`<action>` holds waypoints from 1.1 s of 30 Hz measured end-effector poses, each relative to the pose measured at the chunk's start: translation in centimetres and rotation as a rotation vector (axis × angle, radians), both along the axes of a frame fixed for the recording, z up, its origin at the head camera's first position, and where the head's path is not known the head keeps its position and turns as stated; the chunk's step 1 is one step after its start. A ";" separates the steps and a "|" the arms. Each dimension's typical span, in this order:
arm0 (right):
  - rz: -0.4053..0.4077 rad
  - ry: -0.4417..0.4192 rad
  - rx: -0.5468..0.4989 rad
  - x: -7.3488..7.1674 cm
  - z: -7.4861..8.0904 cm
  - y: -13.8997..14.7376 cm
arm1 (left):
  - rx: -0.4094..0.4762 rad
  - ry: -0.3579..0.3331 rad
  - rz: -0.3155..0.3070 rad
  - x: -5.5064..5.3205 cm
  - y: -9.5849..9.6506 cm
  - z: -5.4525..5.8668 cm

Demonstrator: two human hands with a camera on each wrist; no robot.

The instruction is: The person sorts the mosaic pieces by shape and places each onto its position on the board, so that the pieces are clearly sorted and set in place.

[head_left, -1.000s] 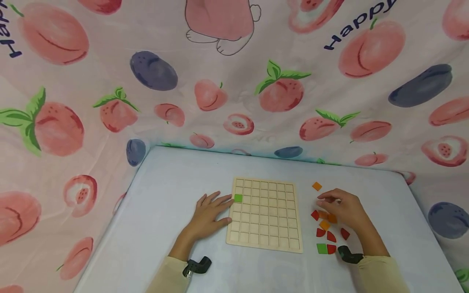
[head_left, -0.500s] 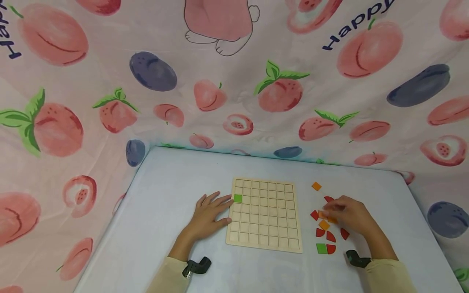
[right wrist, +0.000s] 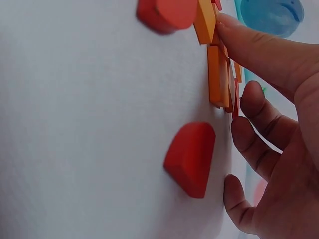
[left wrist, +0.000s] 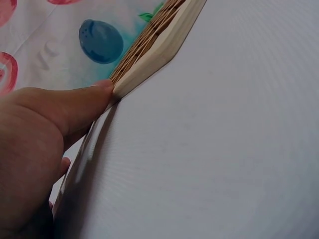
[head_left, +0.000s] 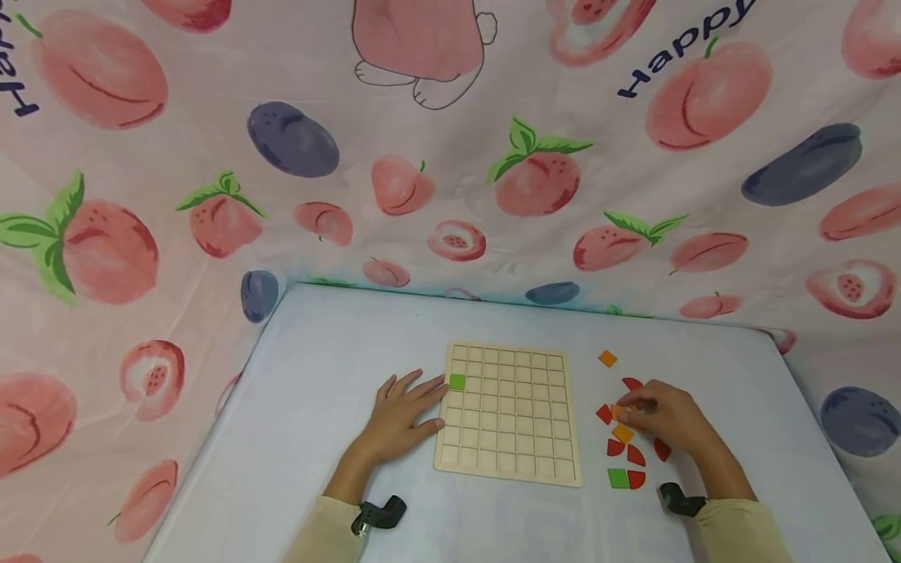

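Note:
In the head view my left hand (head_left: 401,414) rests with spread fingers at the left edge of a wooden grid board (head_left: 517,426). Its thumb touches the board's side in the left wrist view. One green square tile (head_left: 457,381) lies in a left-column cell. To the right of the board, my right hand (head_left: 665,414) pinches an orange square tile (head_left: 616,411) in a small pile, with the thumb (right wrist: 239,35) against it; the index finger is hidden in the right wrist view. Its other fingers are loosely curled. An orange tile (head_left: 622,432) lies just below.
Around the right hand lie red quarter-round pieces, among them a near one (head_left: 637,455) and a far one (head_left: 631,383). A green tile (head_left: 618,478) touches a red piece (head_left: 637,479). A lone orange tile (head_left: 608,358) lies farther back. A fruit-print cloth (head_left: 450,188) hangs behind the white table (head_left: 338,328).
My right hand has moved toward me from the far red piece, uncovering it, and come onto the orange tiles. The left hand and the board have stayed put.

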State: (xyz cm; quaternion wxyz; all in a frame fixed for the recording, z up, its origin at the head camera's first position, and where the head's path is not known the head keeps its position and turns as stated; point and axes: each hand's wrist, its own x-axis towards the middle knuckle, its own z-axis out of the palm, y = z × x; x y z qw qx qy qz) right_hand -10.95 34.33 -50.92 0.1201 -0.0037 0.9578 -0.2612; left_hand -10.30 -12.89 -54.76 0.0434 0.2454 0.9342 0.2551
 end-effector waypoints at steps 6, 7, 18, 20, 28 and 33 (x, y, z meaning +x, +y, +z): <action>0.007 0.009 -0.006 0.0 -0.1 0.0 | -0.006 -0.003 -0.003 0.1 0.1 0.3; 0.007 0.012 -0.008 0.0 -0.1 0.0 | -0.005 -0.002 -0.004 0.1 0.1 0.3; -0.024 0.043 -0.023 0.1 -0.1 -0.1 | -0.010 -0.006 -0.002 0.1 0.0 0.2; -0.028 0.049 -0.023 0.2 -0.1 -0.2 | -0.011 -0.006 0.000 0.1 0.0 0.1; -0.046 0.034 -0.047 0.5 0.5 -0.6 | -0.003 -0.006 0.003 0.1 0.0 0.0; -0.051 0.033 -0.049 0.4 0.8 -1.2 | 0.004 0.001 0.008 0.0 0.1 0.0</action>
